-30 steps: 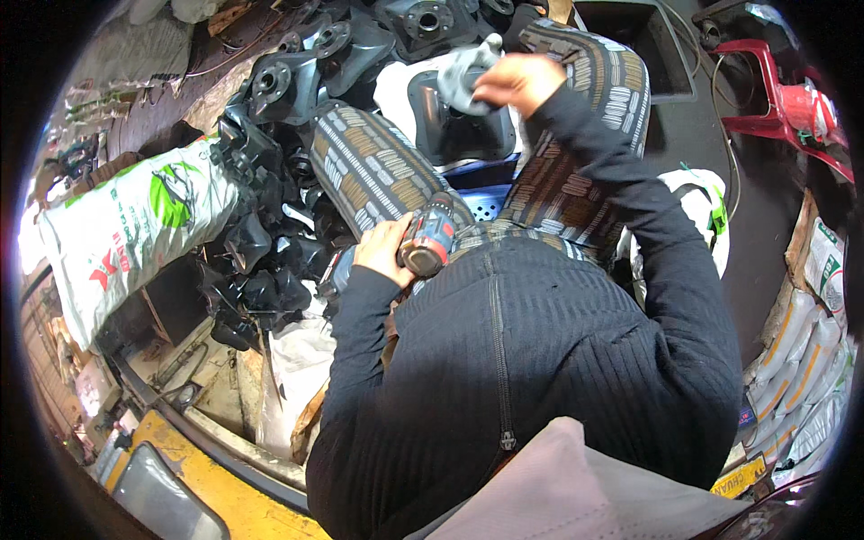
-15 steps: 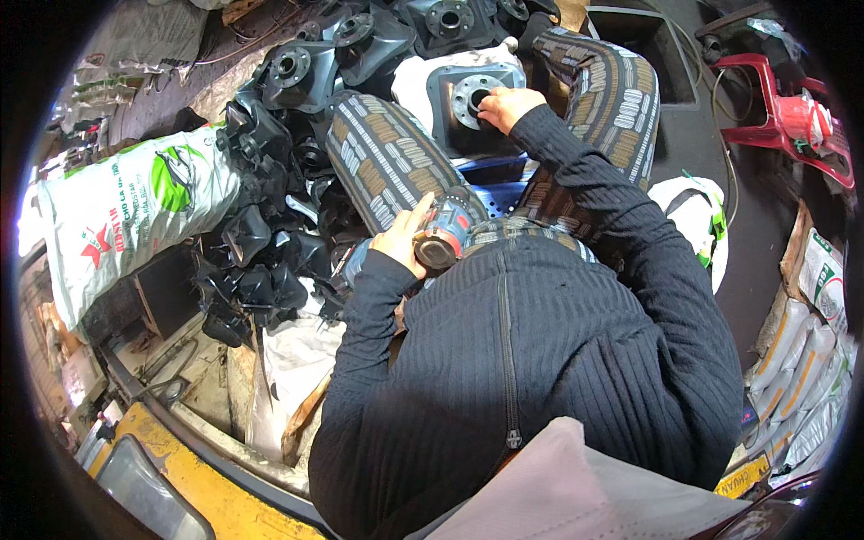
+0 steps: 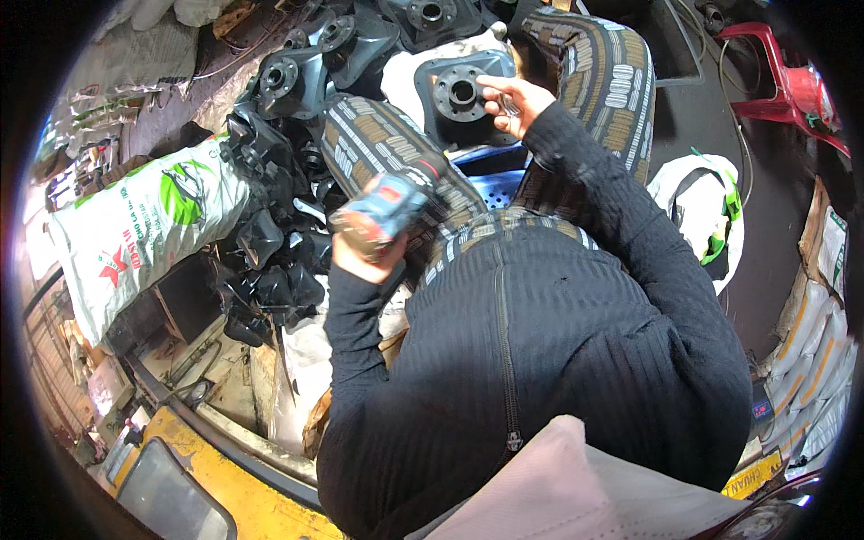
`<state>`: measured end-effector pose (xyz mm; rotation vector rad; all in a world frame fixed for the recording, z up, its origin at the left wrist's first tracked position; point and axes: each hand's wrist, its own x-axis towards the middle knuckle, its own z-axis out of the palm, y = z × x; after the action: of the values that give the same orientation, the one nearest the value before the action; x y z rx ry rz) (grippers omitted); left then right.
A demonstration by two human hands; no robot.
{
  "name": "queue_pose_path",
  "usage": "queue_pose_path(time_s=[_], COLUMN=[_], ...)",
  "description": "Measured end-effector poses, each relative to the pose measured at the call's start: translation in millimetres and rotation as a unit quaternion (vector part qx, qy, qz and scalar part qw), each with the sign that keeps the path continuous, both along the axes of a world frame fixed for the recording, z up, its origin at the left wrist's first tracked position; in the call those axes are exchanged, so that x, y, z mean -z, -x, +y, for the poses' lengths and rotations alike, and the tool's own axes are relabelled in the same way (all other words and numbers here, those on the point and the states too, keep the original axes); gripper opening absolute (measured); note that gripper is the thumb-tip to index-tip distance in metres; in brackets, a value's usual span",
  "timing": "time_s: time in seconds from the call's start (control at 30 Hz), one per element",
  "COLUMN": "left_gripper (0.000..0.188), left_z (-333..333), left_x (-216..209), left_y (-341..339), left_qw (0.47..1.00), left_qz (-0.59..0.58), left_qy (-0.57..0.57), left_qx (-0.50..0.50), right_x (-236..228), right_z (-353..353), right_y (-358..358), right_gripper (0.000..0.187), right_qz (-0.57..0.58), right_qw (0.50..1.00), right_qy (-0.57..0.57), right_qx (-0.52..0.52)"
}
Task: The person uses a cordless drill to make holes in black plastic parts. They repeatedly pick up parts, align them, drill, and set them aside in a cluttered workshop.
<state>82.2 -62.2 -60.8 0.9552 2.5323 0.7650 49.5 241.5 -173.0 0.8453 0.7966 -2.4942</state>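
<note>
In my left hand (image 3: 362, 263) is a blue and red cordless drill (image 3: 389, 209), blurred by motion, its dark nose tilted up toward my knees. Between my knees, on a white sack (image 3: 405, 79), rests a dark metal housing (image 3: 490, 67) with a square base and a round drilled flange (image 3: 459, 94). My right hand (image 3: 529, 101) is at the flange's right edge, thumb and index finger closed together. Small shiny metal pieces (image 3: 508, 105), which look like bolts, are tucked in its curled fingers. Whether the fingertips touch the flange I cannot tell.
Several similar dark housings (image 3: 335, 36) crowd the far side, and black parts are heaped (image 3: 270, 270) to my left beside a printed white sack (image 3: 148, 234). A blue perforated stool (image 3: 495, 191) shows between my legs. Rightward are an open white bag (image 3: 697, 211) and a red plastic chair (image 3: 765, 76).
My left hand has raised the drill and swung its nose away from me. My right hand has drawn back from the flange's centre to its right edge, and shiny pieces now show in it.
</note>
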Motion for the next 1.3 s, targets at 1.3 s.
queue_pose_path(time_s=[1.3], left_gripper=[0.034], left_z=[37.3], left_x=[-43.3], left_y=[30.6], left_qw=[0.946], left_qz=[-0.230], left_qy=[-0.134], left_qx=[-0.184], right_x=[0.7], right_z=[-6.3], right_y=[-29.0], right_gripper=[0.029], right_qz=[0.199], right_qw=[0.970], right_qy=[-0.070], right_qx=[-0.120])
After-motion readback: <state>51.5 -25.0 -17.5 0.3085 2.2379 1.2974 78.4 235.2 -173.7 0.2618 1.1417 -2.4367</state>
